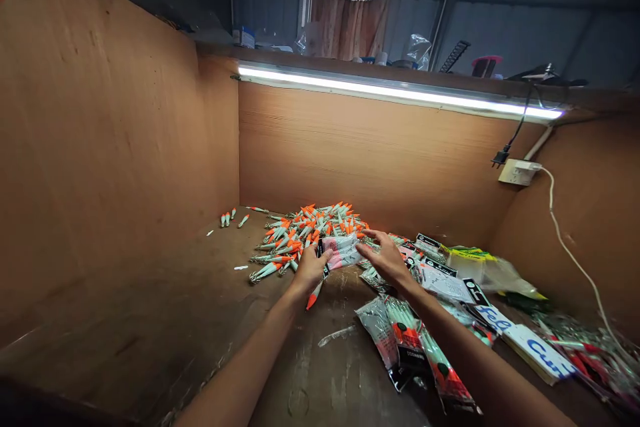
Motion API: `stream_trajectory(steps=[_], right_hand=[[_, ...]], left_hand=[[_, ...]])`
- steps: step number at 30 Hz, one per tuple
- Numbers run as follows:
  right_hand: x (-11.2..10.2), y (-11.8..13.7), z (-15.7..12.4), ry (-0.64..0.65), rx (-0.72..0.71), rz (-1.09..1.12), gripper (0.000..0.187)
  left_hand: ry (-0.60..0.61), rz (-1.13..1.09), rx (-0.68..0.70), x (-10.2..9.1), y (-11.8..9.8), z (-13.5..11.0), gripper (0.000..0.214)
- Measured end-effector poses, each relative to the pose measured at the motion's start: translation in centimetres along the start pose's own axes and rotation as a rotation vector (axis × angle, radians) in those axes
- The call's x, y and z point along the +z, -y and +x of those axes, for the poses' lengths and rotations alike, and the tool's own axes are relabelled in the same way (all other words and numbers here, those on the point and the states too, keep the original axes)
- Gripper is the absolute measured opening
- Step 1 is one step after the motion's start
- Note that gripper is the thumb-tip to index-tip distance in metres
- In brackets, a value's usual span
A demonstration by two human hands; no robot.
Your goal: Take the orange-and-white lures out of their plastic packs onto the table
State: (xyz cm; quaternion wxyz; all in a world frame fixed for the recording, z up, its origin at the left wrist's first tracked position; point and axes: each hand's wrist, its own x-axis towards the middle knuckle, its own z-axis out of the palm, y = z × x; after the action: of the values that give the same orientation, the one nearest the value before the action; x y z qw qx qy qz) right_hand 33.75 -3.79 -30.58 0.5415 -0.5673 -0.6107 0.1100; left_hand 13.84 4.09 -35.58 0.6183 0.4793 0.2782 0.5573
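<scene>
A heap of small white and orange lures [305, 230] lies on the dark bench near the back wall. My left hand [309, 269] is closed on one orange-tipped lure [314, 295], whose tip sticks out below the fist, and it also touches the left edge of a small clear printed packet [341, 250]. My right hand [384, 257] holds the packet's right side with fingers curled around it. The packet is held between both hands just in front of the heap.
Filled packets [410, 347] lie under my right forearm, with more packets and printed header cards [530, 343] spread to the right. A few stray lures [230, 218] lie by the left plywood wall. A lit tube lamp [400, 92], socket [517, 172] and white cable [575, 260] are on the back right.
</scene>
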Motion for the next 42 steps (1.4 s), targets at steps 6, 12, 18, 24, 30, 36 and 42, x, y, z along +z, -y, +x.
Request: stream_trajectory(steps=[6,12,18,24,30,36,42], right_hand=[[0.1,-1.9,2.9,0.001,0.324,0.167,0.023],[1.0,-1.9,4.4,-0.084,0.332,0.223,0.038],[4.1,3.0,5.0,0.393,-0.456,-0.110,0.034],[3.0,3.6,7.6,0.188,-0.223,-0.200,0.018],[2.6,2.3,10.9,-0.361,-0.105,-0.018,0.033],[1.2,2.5,12.9,-0.427,-0.017,0.211,0.031],[-0.3,0.4,7.4,0.188,0.305,0.239,0.035]], left_hand=[[-0.044,0.267,0.088,-0.9,-0.4,0.9,0.024],[-0.068,0.397,0.179,-1.9,-2.2,0.5,0.025],[0.023,0.780,0.490,-1.0,-3.1,-1.3,0.014],[-0.302,0.886,0.698,-1.3,-3.4,-0.8,0.050],[-0.356,0.876,0.738,-0.9,-3.2,-1.2,0.050],[-0.309,0.900,0.682,-0.3,-3.2,-1.9,0.047],[-0.034,0.924,0.769,1.6,-4.5,-3.9,0.040]])
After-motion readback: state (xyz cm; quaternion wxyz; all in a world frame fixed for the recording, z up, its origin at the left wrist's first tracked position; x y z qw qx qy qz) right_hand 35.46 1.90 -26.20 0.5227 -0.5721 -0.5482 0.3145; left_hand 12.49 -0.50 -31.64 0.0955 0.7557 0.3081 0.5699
